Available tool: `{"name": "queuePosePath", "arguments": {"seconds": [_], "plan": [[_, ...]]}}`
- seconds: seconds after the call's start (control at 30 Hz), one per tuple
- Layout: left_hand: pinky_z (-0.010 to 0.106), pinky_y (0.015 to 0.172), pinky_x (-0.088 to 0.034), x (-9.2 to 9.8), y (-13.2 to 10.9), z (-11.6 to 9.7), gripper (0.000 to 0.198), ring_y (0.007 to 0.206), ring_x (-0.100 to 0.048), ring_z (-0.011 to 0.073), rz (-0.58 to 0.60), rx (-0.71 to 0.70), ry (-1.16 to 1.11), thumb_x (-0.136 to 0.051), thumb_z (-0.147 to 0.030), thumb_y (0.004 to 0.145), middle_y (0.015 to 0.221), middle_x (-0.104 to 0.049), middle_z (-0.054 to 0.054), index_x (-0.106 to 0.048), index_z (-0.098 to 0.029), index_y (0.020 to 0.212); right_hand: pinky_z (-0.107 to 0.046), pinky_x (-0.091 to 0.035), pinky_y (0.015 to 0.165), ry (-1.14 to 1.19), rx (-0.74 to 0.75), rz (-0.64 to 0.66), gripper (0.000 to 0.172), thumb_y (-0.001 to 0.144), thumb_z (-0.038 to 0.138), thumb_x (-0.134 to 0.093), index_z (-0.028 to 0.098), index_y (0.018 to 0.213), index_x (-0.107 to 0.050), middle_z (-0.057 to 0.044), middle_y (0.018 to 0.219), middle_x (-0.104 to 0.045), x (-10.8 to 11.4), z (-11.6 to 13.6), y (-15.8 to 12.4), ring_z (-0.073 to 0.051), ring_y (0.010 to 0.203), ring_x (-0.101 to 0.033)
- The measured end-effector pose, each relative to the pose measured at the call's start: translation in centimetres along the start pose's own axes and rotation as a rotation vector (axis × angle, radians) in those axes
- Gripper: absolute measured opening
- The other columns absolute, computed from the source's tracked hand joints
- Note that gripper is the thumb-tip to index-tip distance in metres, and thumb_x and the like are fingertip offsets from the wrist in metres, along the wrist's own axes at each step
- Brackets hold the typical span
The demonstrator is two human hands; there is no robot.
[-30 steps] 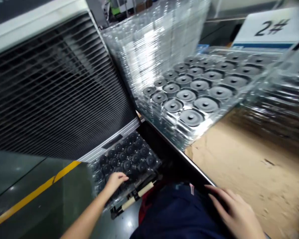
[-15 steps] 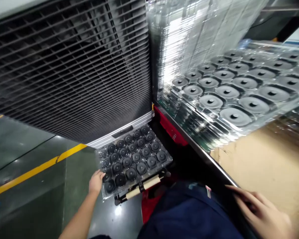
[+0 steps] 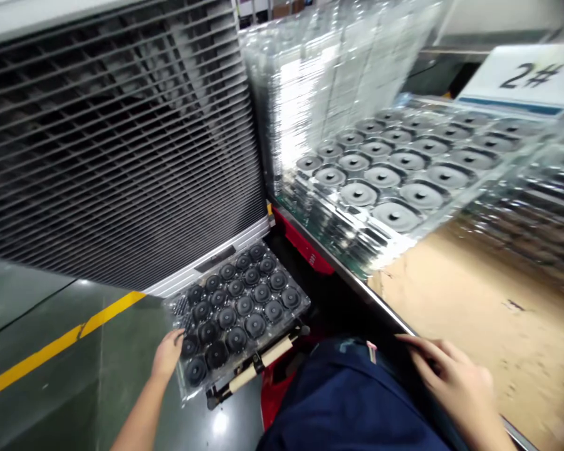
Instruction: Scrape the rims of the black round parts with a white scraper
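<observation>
Left hand rests fingers-spread against the clear plastic tray of black discs; right hand curls loosely at a metal edge. Risk: one-handed contact could let the tray slide, spilling discs.

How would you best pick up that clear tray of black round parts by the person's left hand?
I'd take the clear plastic tray by its thin outer rim, coming from the near left side, where the left hand rests. The rim extends past the black round parts, leaving room for fingers without pressing on them. Because the tray lies flat and looks wide, a second grip on the opposite rim would probably steady it.
</observation>
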State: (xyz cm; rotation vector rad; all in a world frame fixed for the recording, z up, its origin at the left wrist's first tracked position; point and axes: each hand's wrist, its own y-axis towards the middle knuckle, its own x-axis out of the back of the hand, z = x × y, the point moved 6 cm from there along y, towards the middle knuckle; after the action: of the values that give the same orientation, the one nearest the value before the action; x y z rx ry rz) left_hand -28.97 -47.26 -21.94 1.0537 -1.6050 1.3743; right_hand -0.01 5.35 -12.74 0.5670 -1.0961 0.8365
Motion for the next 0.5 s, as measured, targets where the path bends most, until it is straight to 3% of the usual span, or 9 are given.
{"name": "queuePosePath", "arguments": {"seconds": [0.1,0.17,0.23,0.3,0.37,0.5], "plan": [[0.042,0.080,-0.051,1.7,1.6,-5.4,0.028,0.095,-0.060,0.0209,0.098,-0.218,-0.013,-0.054,-0.031,0.085,0.110,-0.061,0.007,-0.057,-0.016,0.108,-0.033,-0.042,0.056,-0.027,0.000,0.007,0.036,0.081,0.032,-0.039,0.022,0.094,-0.071,-0.007,0.078,-0.066,0.1,0.9,0.0,-0.025,0.073,-0.064],[0.042,0.082,-0.051,1.8,1.9,-11.7,0.024,0.094,-0.062,0.0202,0.155,-0.436,-0.016,-0.053,-0.030,0.085,0.105,-0.065,0.006,-0.060,-0.015,0.102,-0.035,-0.043,0.063,-0.059,-0.001,0.020,0.032,0.082,0.022,-0.041,0.022,0.095,-0.070,-0.008,0.083,-0.066,0.7,1.8,0.0,-0.026,0.080,-0.063],[0.035,0.081,-0.053,1.1,0.6,-19.4,0.019,0.088,-0.067,0.0182,0.209,-0.715,-0.020,-0.048,-0.026,0.087,0.094,-0.071,0.003,-0.064,-0.018,0.094,-0.034,-0.042,0.068,-0.088,0.015,0.052,0.030,0.081,0.014,-0.043,0.021,0.095,-0.069,-0.008,0.086,-0.066,1.9,2.7,0.2,-0.024,0.083,-0.062],[0.023,0.069,-0.055,-0.2,-2.9,-27.3,0.022,0.073,-0.070,0.0150,0.270,-1.052,-0.027,-0.044,-0.022,0.087,0.077,-0.074,-0.002,-0.067,-0.024,0.088,-0.028,-0.042,0.069,-0.093,0.086,0.121,0.027,0.080,0.012,-0.050,0.024,0.094,-0.069,-0.003,0.085,-0.067,3.8,3.3,0.5,-0.018,0.079,-0.062],[0.019,0.066,-0.054,-1.3,-8.0,-34.2,0.024,0.067,-0.069,0.0128,0.315,-1.420,-0.050,-0.045,-0.020,0.085,0.071,-0.074,-0.004,-0.067,-0.026,0.091,-0.021,-0.042,0.068,-0.098,0.177,0.194,0.023,0.079,0.017,-0.057,0.030,0.094,-0.069,0.003,0.083,-0.067,6.5,3.2,0.6,-0.012,0.076,-0.061],[0.022,0.055,-0.051,-1.3,-18.3,-43.8,0.027,0.052,-0.063,0.0144,0.295,-2.061,-0.145,-0.040,-0.019,0.086,0.060,-0.069,0.003,-0.066,-0.021,0.095,-0.023,-0.039,0.072,-0.229,0.191,0.218,0.022,0.082,0.020,-0.059,0.027,0.101,-0.066,0.001,0.088,-0.067,14.2,0.2,0.5,-0.013,0.084,-0.059]]}}
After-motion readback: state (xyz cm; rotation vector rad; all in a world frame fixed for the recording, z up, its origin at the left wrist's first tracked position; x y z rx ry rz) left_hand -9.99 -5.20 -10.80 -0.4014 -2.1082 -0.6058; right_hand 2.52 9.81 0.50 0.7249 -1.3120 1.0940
